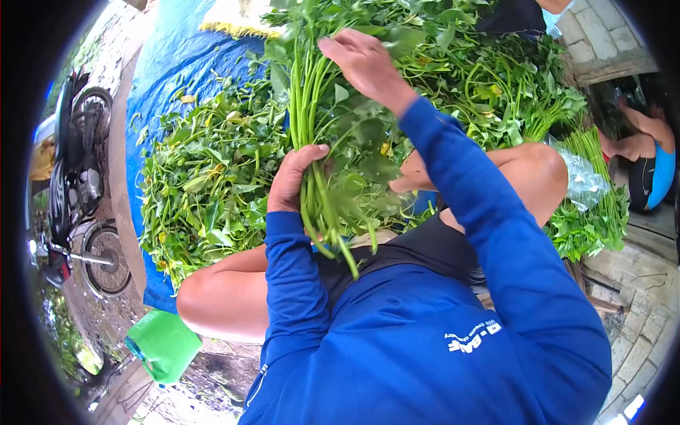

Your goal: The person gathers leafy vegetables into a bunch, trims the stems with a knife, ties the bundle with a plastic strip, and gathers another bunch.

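– head view: hands?
– left hand gripping the leafy stem bundle, lower ends over the black shorts; right hand at its upper stems, grip unclear.
– handling?
– ends uneven: align them, hold firmly, avoid crushing.

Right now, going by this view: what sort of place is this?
Probably an outdoor work spot for handling leafy greens: they lie heaped on a blue tarp, with a motorcycle parked alongside.
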A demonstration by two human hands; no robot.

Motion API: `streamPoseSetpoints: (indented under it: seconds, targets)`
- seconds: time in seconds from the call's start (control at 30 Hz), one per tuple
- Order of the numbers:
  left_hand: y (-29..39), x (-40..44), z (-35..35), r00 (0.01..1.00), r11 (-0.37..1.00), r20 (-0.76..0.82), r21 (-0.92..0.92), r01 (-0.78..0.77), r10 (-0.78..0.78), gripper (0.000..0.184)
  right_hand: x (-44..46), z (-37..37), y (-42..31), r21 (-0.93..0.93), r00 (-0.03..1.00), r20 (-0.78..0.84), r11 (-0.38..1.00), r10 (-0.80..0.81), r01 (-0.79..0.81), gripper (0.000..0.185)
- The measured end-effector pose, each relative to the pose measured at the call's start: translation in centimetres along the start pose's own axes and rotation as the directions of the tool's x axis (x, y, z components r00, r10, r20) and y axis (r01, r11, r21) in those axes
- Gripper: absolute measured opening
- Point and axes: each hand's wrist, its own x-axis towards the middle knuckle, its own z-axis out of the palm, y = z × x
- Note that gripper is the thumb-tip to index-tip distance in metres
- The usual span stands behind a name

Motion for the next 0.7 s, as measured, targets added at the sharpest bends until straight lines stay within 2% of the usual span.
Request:
streamPoseSetpoints:
  seconds: [0.03,0.1,0.13,0.23,0.27,0.3,0.33,0.37,0.4,0.5,0.53,0.6,0.63,0.67,0.7]
  targets:
    - [0.0,-0.7,0.6,1.0,1.0,0.016,0.023,0.018,-0.019,0.025,1.6,1.1,3.0,0.214,0.997,-0.021,0.975,0.074,-0.068,0.031]
    - [0.3,-1.5,1.3,0.998,0.997,0.038,0.064,0.038,-0.041,0.027,3.0,2.5,4.5,0.288,0.979,0.081,0.936,0.188,-0.204,0.034]
    - [0.2,-1.4,0.6,0.997,0.996,0.036,0.052,0.07,-0.072,0.029,3.4,2.3,4.6,0.152,0.939,0.183,0.936,0.29,-0.318,0.034]
    - [-0.5,-2.3,-1.6,0.995,0.994,-0.036,-0.066,0.088,-0.09,0.03,3.9,0.3,3.0,0.27,0.795,0.415,0.775,0.442,-0.571,0.035]
    - [-0.9,-2.6,-2.0,0.993,0.996,-0.112,-0.085,0.035,-0.045,0.031,4.4,-1.1,3.1,0.268,0.858,0.379,0.846,0.348,-0.462,0.034]
    - [-0.9,-3.1,-2.3,0.992,0.993,-0.119,-0.116,0.024,-0.038,0.032,4.5,-2.5,1.5,0.297,0.924,0.282,0.892,0.26,-0.342,0.033]
    - [-0.8,-3.7,-2.5,0.992,0.989,-0.123,-0.146,0.016,-0.034,0.033,4.8,-3.9,0.2,0.247,0.953,0.186,0.928,0.237,-0.279,0.03]
    - [-0.7,-4.1,-2.6,0.992,0.986,-0.123,-0.169,0.009,-0.03,0.035,4.9,-5.7,-1.0,0.297,0.961,0.165,0.919,0.22,-0.261,0.027]
    - [-0.6,-4.2,-2.4,0.991,0.985,-0.131,-0.171,-0.029,0.007,0.035,3.6,-7.2,-5.0,0.39,0.959,0.168,0.879,0.227,-0.276,0.027]
    - [-0.5,-4.3,-1.8,0.984,0.975,-0.142,-0.179,-0.132,0.108,0.037,-0.8,-8.6,-8.7,0.015,0.987,-0.004,0.986,0.163,-0.163,0.019]
    - [-0.6,-3.8,-2.5,0.989,0.975,-0.076,-0.172,-0.142,0.131,0.036,-1.7,-8.7,-8.4,0.06,0.996,0.019,0.994,0.091,-0.092,0.019]
    - [-0.6,-3.4,-2.9,0.991,0.981,-0.047,-0.142,-0.132,0.126,0.036,-4.0,-8.4,-7.1,0.151,0.997,0.062,0.988,-0.051,0.041,0.019]
    - [-0.1,-3.8,-1.9,0.992,0.983,-0.04,-0.131,-0.126,0.122,0.036,-4.9,-8.1,-7.6,0.089,0.993,0.115,0.996,-0.04,0.03,0.017]
    - [-0.2,-4.3,-0.5,0.974,0.975,-0.142,-0.108,-0.194,0.178,0.036,-5.8,-7.4,-8.3,0.034,0.985,0.172,0.999,-0.025,0.02,0.015]
    - [-0.1,-4.6,0.4,0.976,0.97,-0.142,-0.156,-0.186,0.164,0.039,-6.5,-6.5,-8.9,-0.017,0.974,0.228,1.0,-0.012,0.017,0.013]
